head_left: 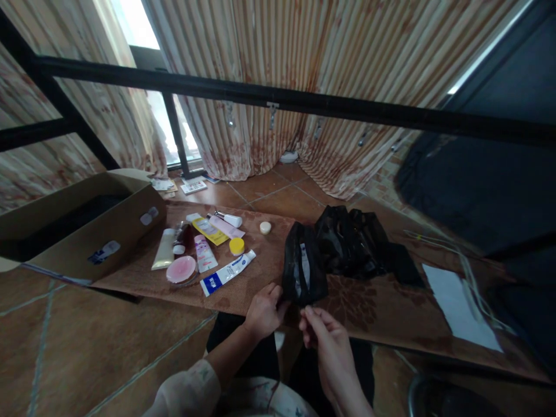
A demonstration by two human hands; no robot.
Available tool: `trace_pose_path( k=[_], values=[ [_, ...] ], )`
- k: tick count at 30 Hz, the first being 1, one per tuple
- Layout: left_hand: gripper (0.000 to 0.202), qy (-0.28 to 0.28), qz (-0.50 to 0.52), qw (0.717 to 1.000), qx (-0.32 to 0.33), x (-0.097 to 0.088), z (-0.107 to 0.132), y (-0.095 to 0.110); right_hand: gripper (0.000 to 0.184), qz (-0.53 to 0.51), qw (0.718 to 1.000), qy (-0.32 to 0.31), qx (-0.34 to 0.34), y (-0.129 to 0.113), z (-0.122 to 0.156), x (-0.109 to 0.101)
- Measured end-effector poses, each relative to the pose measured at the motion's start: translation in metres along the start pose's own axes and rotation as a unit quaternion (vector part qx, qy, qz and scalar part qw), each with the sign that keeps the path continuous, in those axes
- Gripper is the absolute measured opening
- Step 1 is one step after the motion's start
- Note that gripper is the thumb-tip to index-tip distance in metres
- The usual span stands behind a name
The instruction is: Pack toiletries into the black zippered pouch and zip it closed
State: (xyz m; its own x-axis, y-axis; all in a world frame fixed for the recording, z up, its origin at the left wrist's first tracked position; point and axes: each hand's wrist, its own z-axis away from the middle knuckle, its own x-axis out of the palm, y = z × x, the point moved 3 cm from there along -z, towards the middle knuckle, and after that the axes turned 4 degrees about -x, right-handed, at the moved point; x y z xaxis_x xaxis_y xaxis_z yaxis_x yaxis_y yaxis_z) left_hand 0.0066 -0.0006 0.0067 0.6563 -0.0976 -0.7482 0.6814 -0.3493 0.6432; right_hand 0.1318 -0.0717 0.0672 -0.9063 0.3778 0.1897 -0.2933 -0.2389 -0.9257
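A small black mesh pouch [303, 263] with a white item showing through it lies on the brown patterned table [260, 272] near the front edge. My left hand [264, 311] is closed on the pouch's near left corner. My right hand [324, 336] pinches something small at the pouch's near end, perhaps a zipper pull. To the left lie several toiletries: a white and blue tube [226, 273], a pink round jar [181, 270], a yellow-lidded jar [237, 246], a cream tube [164, 249] and a pink tube [204, 253].
An open cardboard box [82, 226] sits at the table's left end. A heap of black bags [354, 240] lies behind the pouch. White paper [458, 307] rests at the right. A black metal bar [278, 98] crosses overhead, with curtains behind.
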Motion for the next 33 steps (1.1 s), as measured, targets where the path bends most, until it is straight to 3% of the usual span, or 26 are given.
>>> trace_pose_path(
  k=[8,12,14,17,19,21,33],
  values=[
    [0.021,0.014,0.026,0.999,-0.029,0.001,0.001,-0.002,0.04,0.121,0.991,0.037,-0.035,0.031,-0.008,-0.025],
    [0.054,0.017,0.076,0.996,-0.049,0.0,-0.002,-0.002,0.033,0.189,0.977,0.064,-0.074,0.034,-0.018,-0.038],
    [0.076,0.017,0.085,0.995,-0.042,0.0,-0.004,-0.001,0.034,0.265,0.958,0.061,-0.094,0.03,-0.022,-0.041],
    [0.09,0.003,0.074,0.997,-0.037,0.001,-0.006,-0.002,0.04,0.436,0.889,0.018,-0.14,0.023,-0.027,-0.034],
    [0.09,-0.01,0.066,0.997,-0.037,0.003,-0.007,-0.004,0.042,0.509,0.847,-0.01,-0.154,0.022,-0.03,-0.029],
    [0.089,-0.012,0.061,0.997,-0.037,0.004,-0.007,-0.007,0.042,0.543,0.825,-0.023,-0.153,0.022,-0.033,-0.024],
    [0.074,0.001,0.039,0.999,-0.001,0.007,-0.008,-0.013,0.035,0.556,0.813,-0.053,-0.167,0.019,-0.054,-0.027]
  ],
)
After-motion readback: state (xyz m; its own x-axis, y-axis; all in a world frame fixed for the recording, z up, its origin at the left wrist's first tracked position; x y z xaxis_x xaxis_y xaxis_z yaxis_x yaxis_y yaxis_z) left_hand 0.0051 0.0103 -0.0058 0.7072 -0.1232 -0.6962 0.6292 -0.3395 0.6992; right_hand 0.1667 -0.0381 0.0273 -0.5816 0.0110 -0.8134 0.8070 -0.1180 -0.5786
